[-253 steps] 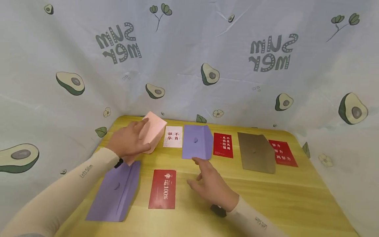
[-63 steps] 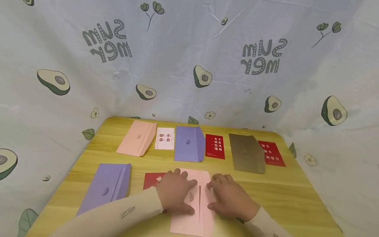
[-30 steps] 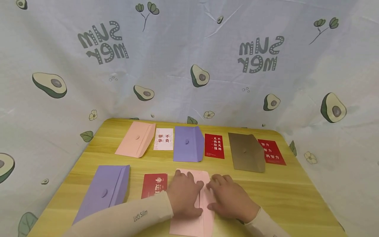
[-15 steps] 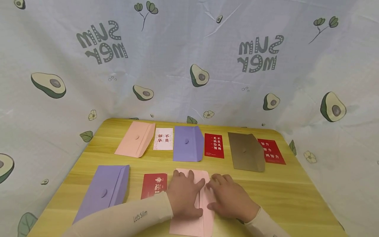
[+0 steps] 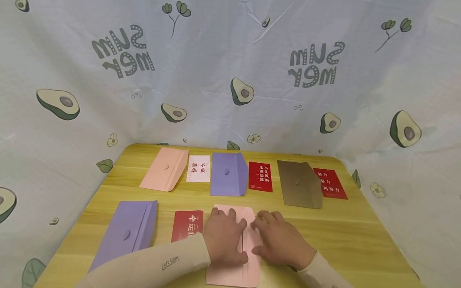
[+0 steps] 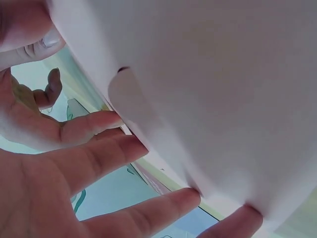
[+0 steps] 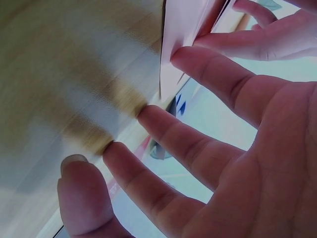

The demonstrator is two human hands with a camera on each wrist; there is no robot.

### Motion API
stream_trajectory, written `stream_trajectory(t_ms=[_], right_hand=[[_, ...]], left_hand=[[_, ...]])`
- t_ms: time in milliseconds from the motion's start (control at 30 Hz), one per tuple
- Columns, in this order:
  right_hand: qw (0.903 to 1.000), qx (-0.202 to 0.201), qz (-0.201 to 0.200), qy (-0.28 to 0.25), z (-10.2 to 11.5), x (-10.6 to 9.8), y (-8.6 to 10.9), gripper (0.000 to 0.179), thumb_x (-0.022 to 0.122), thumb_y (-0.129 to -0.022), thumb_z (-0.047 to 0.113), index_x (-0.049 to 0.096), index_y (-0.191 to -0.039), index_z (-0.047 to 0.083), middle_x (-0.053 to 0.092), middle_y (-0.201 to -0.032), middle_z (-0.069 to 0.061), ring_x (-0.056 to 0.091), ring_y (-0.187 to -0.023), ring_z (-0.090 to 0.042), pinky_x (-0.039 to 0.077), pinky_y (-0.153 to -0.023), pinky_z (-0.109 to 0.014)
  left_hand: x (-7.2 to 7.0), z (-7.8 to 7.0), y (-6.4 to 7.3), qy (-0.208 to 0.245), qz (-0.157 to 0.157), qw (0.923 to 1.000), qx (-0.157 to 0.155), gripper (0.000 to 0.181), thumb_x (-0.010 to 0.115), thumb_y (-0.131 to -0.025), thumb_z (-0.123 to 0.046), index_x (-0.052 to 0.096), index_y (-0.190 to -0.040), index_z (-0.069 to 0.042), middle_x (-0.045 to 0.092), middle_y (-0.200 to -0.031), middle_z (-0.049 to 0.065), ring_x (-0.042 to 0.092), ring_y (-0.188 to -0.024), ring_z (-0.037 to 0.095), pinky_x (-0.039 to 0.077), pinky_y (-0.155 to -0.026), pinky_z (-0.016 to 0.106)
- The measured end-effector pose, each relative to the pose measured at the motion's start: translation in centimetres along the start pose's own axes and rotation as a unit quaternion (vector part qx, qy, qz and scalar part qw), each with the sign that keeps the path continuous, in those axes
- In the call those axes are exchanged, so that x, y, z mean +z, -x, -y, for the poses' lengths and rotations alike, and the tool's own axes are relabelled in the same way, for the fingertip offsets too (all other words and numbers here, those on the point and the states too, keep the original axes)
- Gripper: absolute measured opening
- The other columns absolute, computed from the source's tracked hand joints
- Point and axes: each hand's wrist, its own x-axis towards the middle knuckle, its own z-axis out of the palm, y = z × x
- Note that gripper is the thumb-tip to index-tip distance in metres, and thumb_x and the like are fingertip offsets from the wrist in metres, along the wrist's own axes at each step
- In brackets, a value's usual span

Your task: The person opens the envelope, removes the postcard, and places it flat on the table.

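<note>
A pink envelope [image 5: 227, 276] lies at the front middle of the table, its flap side toward the right. My left hand [image 5: 224, 238] presses on its body with spread fingers; the left wrist view shows several fingertips against the paper [image 6: 223, 99]. My right hand [image 5: 282, 242] rests at the flap's right edge. In the right wrist view, an index fingertip touches the pink flap [image 7: 178, 34] while other fingertips touch the wooden table [image 7: 74, 74]. Left of the envelope is a red card [image 5: 187, 225], partly hidden by my left forearm. The hands cover much of the envelope.
A purple envelope [image 5: 124, 230] lies at front left. Along the back are another pink envelope [image 5: 163, 170], a white card [image 5: 198, 169], a purple envelope [image 5: 227, 176], a red card [image 5: 261, 177], a brown envelope [image 5: 299, 186] and a red card [image 5: 330, 183]. A patterned cloth [image 5: 201, 60] hangs behind.
Earlier, my left hand held a pink envelope at the back left; one now lies in front between both hands. Since then my left hand has shifted slightly right; the last second shows almost no movement.
</note>
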Motion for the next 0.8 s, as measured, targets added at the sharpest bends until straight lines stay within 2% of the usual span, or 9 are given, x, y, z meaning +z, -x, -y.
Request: stream_trajectory(t_ms=[100, 233, 400, 600, 700, 767, 800], right_hand=[[1.0, -0.003, -0.001, 0.001, 0.1, -0.2, -0.1, 0.053, 0.091, -0.075, 0.047, 0.071, -0.116, 0.021, 0.06, -0.133, -0.007, 0.057, -0.117, -0.034, 0.058, -0.08, -0.051], [1.0, -0.005, -0.001, 0.001, 0.1, -0.2, -0.1, 0.053, 0.091, -0.075, 0.046, 0.071, -0.116, 0.02, 0.061, -0.133, -0.008, 0.057, -0.117, -0.034, 0.058, -0.079, -0.05], [1.0, 0.0, 0.001, 0.0, 0.0, 0.0, -0.2, 0.054, 0.091, -0.074, 0.047, 0.071, -0.117, 0.02, 0.06, -0.134, -0.009, 0.057, -0.118, -0.034, 0.058, -0.079, -0.051], [0.9998, 0.01, 0.018, 0.002, -0.1, 0.1, -0.3, 0.056, 0.089, -0.075, 0.05, 0.074, -0.12, 0.019, 0.061, -0.137, -0.009, 0.056, -0.12, -0.034, 0.058, -0.082, -0.051], [0.9997, 0.014, 0.022, 0.001, 0.0, 0.1, -0.5, 0.053, 0.086, -0.08, 0.051, 0.077, -0.12, 0.018, 0.062, -0.136, -0.01, 0.057, -0.12, -0.034, 0.057, -0.085, -0.052], [0.9998, 0.014, 0.012, -0.001, 0.1, 0.0, -0.6, 0.046, 0.083, -0.083, 0.05, 0.079, -0.115, 0.017, 0.064, -0.133, -0.011, 0.059, -0.116, -0.034, 0.057, -0.085, -0.052], [0.9999, 0.015, 0.003, -0.002, 0.2, 0.0, -0.7, 0.039, 0.081, -0.085, 0.05, 0.08, -0.107, 0.018, 0.066, -0.13, -0.01, 0.06, -0.114, -0.033, 0.057, -0.083, -0.051]], left_hand=[[0.0, 0.2, 0.0, 0.005, 0.004, 1.0, 0.0, 0.074, 0.061, -0.075, -0.081, 0.067, -0.128, -0.029, 0.065, -0.108, 0.01, 0.066, -0.08, 0.035, 0.048, -0.088, 0.055], [0.1, 0.5, 0.0, 0.016, 0.01, 0.9998, 0.001, 0.075, 0.061, -0.076, -0.081, 0.065, -0.13, -0.029, 0.067, -0.111, 0.01, 0.068, -0.085, 0.036, 0.047, -0.098, 0.059], [0.2, 0.8, 0.1, 0.047, 0.005, 0.9989, 0.005, 0.075, 0.062, -0.076, -0.08, 0.065, -0.13, -0.028, 0.067, -0.109, 0.008, 0.069, -0.089, 0.034, 0.044, -0.104, 0.062], [0.4, 1.2, 0.2, 0.066, -0.008, 0.9977, 0.012, 0.077, 0.063, -0.076, -0.08, 0.063, -0.133, -0.028, 0.068, -0.108, 0.006, 0.07, -0.091, 0.032, 0.045, -0.105, 0.06], [0.6, 1.4, 0.2, 0.066, -0.017, 0.9975, 0.018, 0.079, 0.063, -0.077, -0.082, 0.062, -0.135, -0.028, 0.068, -0.108, 0.006, 0.07, -0.088, 0.03, 0.046, -0.104, 0.057], [0.7, 1.5, 0.3, 0.064, -0.026, 0.9973, 0.024, 0.08, 0.063, -0.077, -0.083, 0.062, -0.135, -0.028, 0.067, -0.106, 0.006, 0.069, -0.084, 0.029, 0.048, -0.101, 0.054], [0.7, 1.6, 0.3, 0.065, -0.032, 0.9971, 0.026, 0.08, 0.063, -0.077, -0.084, 0.063, -0.134, -0.028, 0.067, -0.104, 0.005, 0.068, -0.082, 0.028, 0.049, -0.099, 0.053]])
